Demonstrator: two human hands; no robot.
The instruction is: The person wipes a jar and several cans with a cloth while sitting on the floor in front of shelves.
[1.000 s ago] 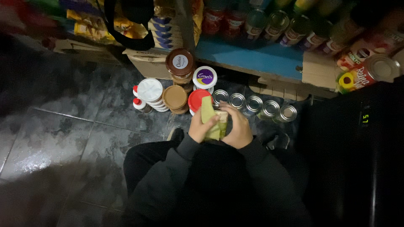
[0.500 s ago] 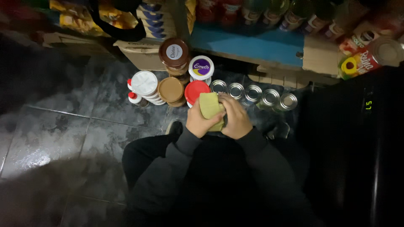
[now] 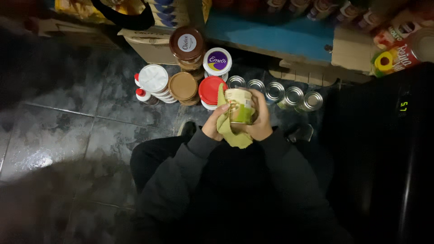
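You hold a green-labelled tin can (image 3: pixel 239 106) upright in front of your chest, above your knees. Your right hand (image 3: pixel 261 121) is wrapped round its side, and your left hand (image 3: pixel 213 125) presses a yellow-green cloth (image 3: pixel 228 131) against it. Just beyond, a row of tin cans (image 3: pixel 289 96) stands on the tiled floor (image 3: pixel 90 131), beside stacked lidded tubs (image 3: pixel 183 86) and a red-lidded tub (image 3: pixel 209 89).
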